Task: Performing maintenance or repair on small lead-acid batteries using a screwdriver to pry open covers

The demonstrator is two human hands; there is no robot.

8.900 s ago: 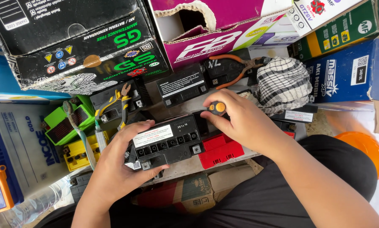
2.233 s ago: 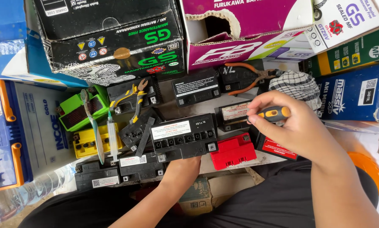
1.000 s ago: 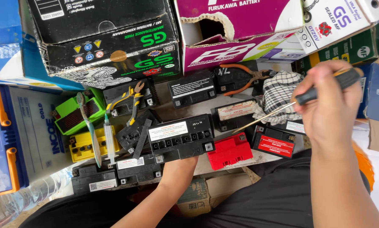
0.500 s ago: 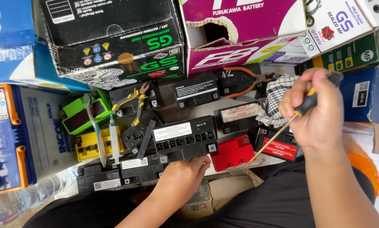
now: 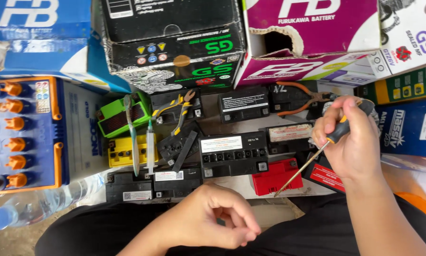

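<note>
At three o'clock, I see the right hand (image 5: 353, 142) gripping a black-and-orange-handled screwdriver (image 5: 317, 154), tip touching the red rectangular battery (image 5: 274, 174). At six o'clock, the left hand (image 5: 213, 215) is loosely curled and empty, near the black rectangular battery (image 5: 233, 154).

1 screwdriver (image 5: 317, 156), 2 pliers (image 5: 177, 109), 1 syringe (image 5: 150, 147)
</note>
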